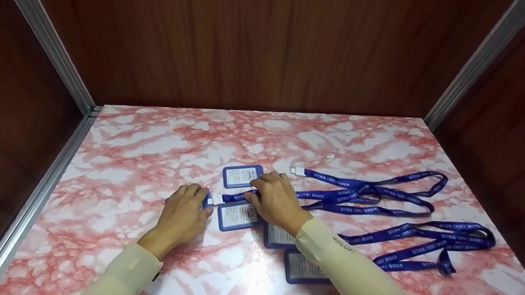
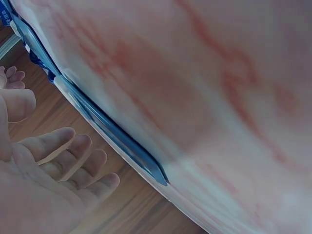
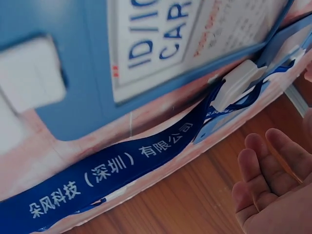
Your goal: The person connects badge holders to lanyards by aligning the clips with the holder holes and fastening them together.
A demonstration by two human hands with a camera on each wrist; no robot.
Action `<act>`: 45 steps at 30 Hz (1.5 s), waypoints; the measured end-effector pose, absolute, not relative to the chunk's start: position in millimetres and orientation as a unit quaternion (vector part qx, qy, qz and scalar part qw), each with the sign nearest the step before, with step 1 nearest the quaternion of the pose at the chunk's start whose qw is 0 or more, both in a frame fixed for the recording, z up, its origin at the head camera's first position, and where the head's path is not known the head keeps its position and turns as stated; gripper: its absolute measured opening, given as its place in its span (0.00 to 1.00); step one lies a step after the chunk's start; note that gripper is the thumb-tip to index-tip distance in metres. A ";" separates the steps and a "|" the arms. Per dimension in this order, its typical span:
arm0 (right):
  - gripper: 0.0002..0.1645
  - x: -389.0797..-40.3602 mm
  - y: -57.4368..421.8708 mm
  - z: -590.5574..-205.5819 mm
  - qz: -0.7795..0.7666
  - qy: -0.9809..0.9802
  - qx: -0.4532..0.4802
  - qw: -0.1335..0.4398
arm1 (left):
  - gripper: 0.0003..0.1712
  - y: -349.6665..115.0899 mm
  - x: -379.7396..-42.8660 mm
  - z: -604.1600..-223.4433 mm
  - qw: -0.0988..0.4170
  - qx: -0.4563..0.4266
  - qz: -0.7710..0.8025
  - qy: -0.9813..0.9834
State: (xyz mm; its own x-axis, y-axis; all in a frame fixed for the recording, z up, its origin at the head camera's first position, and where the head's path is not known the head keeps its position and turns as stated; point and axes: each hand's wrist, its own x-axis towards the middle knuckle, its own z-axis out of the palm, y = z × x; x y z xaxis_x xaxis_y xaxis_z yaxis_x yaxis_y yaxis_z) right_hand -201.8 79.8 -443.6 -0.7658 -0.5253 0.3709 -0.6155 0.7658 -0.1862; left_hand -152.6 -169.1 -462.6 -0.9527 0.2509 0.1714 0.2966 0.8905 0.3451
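In the head view my left hand (image 1: pixel 185 214) hovers over or rests on a blue ID card holder (image 1: pixel 206 201), mostly hidden beneath it; I cannot tell if they touch. The left wrist view shows loosely spread fingers beside the holder's edge (image 2: pixel 126 141). A white clip (image 1: pixel 216 200) joins it to a blue lanyard (image 1: pixel 234 197). Over that strap is my right hand (image 1: pixel 279 199), its fingers loosely bent and apart from the lanyard (image 3: pixel 117 165) in the right wrist view. Near its fingertips lies another card holder (image 1: pixel 241 176); a third (image 1: pixel 237 215) lies just below the strap.
Two more card holders, one (image 1: pixel 278 237) partly under the right wrist and one (image 1: pixel 306 268) by the forearm, lie nearer. Looped blue lanyards (image 1: pixel 358 189) spread rightward, one ending in a white clip (image 1: pixel 296 171). Wooden panels (image 1: pixel 271 48) enclose the red-and-white marbled table (image 1: pixel 149 142).
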 end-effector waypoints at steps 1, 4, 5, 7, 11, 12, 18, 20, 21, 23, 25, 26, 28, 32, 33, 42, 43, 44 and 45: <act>0.20 -200.6 80.7 -444.0 0.150 -0.928 0.307 0.149 | 0.28 -168.2 -152.4 -462.5 0.062 -0.141 -0.187 -0.970; 0.19 -197.8 83.9 -444.3 0.153 -0.927 0.310 0.145 | 0.28 -166.1 -151.8 -461.8 0.060 -0.141 -0.187 -0.970; 0.19 -197.4 85.3 -444.3 0.155 -0.927 0.311 0.144 | 0.29 -165.7 -151.9 -461.7 0.058 -0.141 -0.188 -0.970; 0.19 -196.9 88.2 -443.9 0.162 -0.926 0.310 0.141 | 0.29 -164.6 -151.9 -460.8 0.054 -0.139 -0.188 -0.971; 0.21 -197.0 94.2 -442.6 0.168 -0.930 0.299 0.129 | 0.31 -162.7 -153.1 -458.8 0.042 -0.136 -0.184 -0.973; 0.21 -197.1 95.7 -442.7 0.168 -0.931 0.297 0.128 | 0.31 -162.1 -153.3 -457.9 0.039 -0.136 -0.184 -0.973; 0.22 -198.5 103.4 -444.2 0.167 -0.932 0.291 0.137 | 0.33 -159.7 -154.0 -454.7 0.028 -0.130 -0.183 -0.974; 0.22 -199.1 105.1 -444.1 0.170 -0.931 0.290 0.140 | 0.33 -159.3 -154.0 -454.4 0.028 -0.129 -0.185 -0.974; 0.22 -199.4 106.0 -444.2 0.172 -0.931 0.291 0.141 | 0.33 -159.1 -154.1 -454.6 0.030 -0.131 -0.186 -0.973; 0.22 -200.0 107.7 -444.5 0.171 -0.931 0.289 0.140 | 0.33 -158.4 -154.1 -454.7 0.034 -0.134 -0.187 -0.973; 0.22 -200.2 109.3 -444.6 0.167 -0.933 0.286 0.138 | 0.32 -157.8 -154.0 -455.0 0.040 -0.137 -0.190 -0.971; 0.22 -200.2 110.2 -444.6 0.165 -0.934 0.285 0.135 | 0.32 -157.4 -153.9 -455.0 0.043 -0.139 -0.191 -0.971; 0.22 -200.4 111.9 -444.6 0.161 -0.937 0.282 0.131 | 0.32 -156.7 -153.6 -454.9 0.048 -0.142 -0.194 -0.969; 0.22 -200.7 114.9 -444.4 0.165 -0.935 0.284 0.131 | 0.30 -155.5 -152.4 -454.2 0.061 -0.153 -0.196 -0.967; 0.22 -200.9 115.6 -444.6 0.165 -0.935 0.284 0.132 | 0.30 -155.2 -152.0 -454.1 0.063 -0.156 -0.196 -0.966; 0.22 -204.6 126.0 -444.9 0.156 -0.939 0.274 0.139 | 0.30 -152.1 -148.7 -453.1 0.061 -0.166 -0.201 -0.964; 0.22 -205.4 127.2 -444.6 0.156 -0.939 0.272 0.140 | 0.30 -151.7 -148.4 -452.8 0.062 -0.169 -0.201 -0.963; 0.22 -205.9 128.5 -444.1 0.157 -0.939 0.271 0.139 | 0.30 -151.2 -148.1 -452.4 0.063 -0.172 -0.203 -0.962; 0.22 -206.6 129.7 -443.8 0.158 -0.939 0.270 0.140 | 0.30 -150.7 -147.8 -452.1 0.065 -0.176 -0.205 -0.961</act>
